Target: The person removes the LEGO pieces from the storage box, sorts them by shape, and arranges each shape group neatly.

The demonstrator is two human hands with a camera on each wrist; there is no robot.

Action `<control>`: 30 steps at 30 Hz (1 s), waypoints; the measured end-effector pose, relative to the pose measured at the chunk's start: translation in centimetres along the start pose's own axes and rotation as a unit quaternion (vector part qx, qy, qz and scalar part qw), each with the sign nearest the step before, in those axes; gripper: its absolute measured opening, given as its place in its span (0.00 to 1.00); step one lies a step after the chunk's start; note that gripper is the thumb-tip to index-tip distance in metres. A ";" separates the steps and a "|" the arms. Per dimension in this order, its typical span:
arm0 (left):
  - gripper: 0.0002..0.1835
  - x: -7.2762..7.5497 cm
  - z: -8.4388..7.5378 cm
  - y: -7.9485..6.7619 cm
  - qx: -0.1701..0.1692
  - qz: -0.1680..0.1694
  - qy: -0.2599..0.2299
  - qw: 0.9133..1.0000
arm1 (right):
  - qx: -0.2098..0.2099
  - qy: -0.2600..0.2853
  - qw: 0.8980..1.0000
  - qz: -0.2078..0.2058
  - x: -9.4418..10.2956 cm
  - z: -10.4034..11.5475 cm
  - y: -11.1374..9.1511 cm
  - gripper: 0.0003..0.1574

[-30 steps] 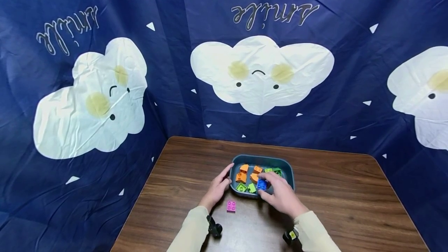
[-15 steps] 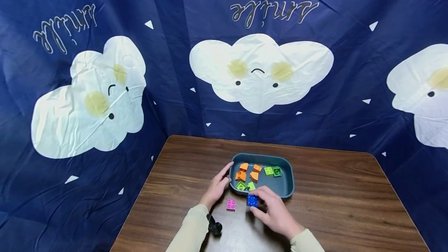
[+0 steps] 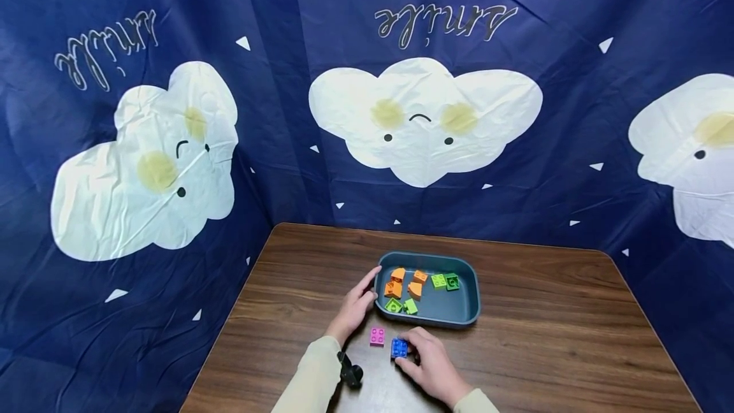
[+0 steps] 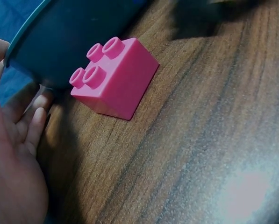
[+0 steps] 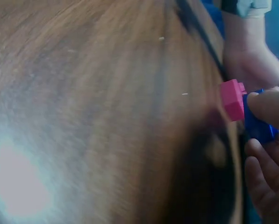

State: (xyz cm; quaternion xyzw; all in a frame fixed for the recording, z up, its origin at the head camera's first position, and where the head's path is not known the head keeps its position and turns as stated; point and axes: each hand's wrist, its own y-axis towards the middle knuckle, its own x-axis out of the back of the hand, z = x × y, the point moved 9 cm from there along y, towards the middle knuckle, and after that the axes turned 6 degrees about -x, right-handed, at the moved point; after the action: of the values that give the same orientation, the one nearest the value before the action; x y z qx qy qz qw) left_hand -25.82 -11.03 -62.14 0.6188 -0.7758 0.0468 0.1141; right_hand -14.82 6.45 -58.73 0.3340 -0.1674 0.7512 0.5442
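My right hand [image 3: 431, 367] pinches a blue toy building brick [image 3: 399, 348] between thumb and fingers, low over the table in front of the tray. Just left of it sits a pink four-stud brick [image 3: 376, 336], upright with its studs on top; the left wrist view shows this pink brick [image 4: 123, 86] close up. My left hand [image 3: 352, 312] rests with extended fingers against the left side of a dark teal tray [image 3: 450, 306]. From the right wrist, the blue brick [image 5: 258, 123] is partly hidden by the fingers and overlaps the pink one.
Inside the tray lie several orange bricks [image 3: 393, 289] at the left and middle, light green bricks [image 3: 410, 306] at the front left, and a dark green brick [image 3: 452, 282] towards the back right. The wooden table [image 3: 550, 311] ends at a blue cloud-patterned curtain [image 3: 424, 209].
My right hand has carried the blue brick out of the tray, over its front rim, and leftward towards the pink brick. The left hand has stayed at the tray.
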 end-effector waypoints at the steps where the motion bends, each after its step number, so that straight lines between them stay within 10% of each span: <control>1: 0.35 0.0 0.1 0.0 0.001 0.001 -0.001 1.000 | -0.002 -0.004 1.000 -0.005 -0.2 -0.2 0.0 0.23; 30: 0.34 0.0 0.4 0.0 0.011 0.008 0.003 1.000 | -0.022 -0.016 0.997 -0.071 -0.9 -1.2 1.3 0.21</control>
State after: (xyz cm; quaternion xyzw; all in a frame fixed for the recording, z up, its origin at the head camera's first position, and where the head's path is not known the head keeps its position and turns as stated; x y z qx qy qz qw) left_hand -25.82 -11.08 -62.52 0.6138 -0.7797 0.0580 0.1093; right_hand -16.26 6.08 -60.08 0.3447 -0.1682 0.7015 0.6007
